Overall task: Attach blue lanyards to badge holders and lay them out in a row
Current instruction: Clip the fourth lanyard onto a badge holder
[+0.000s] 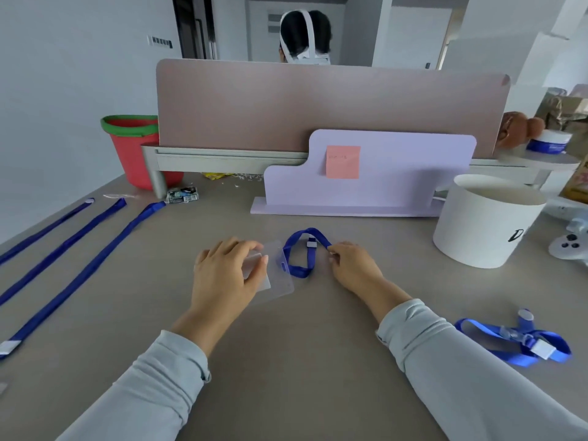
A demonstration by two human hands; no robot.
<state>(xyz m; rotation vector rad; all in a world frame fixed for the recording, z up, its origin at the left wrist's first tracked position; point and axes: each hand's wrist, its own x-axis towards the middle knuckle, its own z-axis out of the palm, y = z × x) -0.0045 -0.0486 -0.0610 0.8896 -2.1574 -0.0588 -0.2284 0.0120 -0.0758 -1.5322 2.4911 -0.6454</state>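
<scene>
Left hand: the left hand (227,272) is low over the counter (286,361), fingers curled over the clear holder (281,281) and gripping it.
Right hand: the right hand (350,265) pinches the blue lanyard (300,272) at the right side of its loop, fingertips tight on the strap.
Holder: it sits at mid-counter between the two hands, slotted edge turned toward the lanyard.
Lanyard: it curls in a small loop just right of the holder, a white clip (311,245) on its far side. One run of strap reaches the holder's slot, though I can't tell whether it is threaded through.
Sleeves: both forearms are in pale grey, coming in from the near edge.
Left side: the laid-out lanyards (63,249), three of them, lie stretched side by side, well apart from the hands.
Right side: a spare lanyard (525,342) lies bunched up near the right sleeve.
Further right: a white round box (486,221) stands with a controller (569,246) just beyond it.
Back: a lilac board (397,179) carries a pink note (343,162) and stands against the divider (318,103).
Far left: a red bucket (136,151) stands by the divider's end.
</scene>
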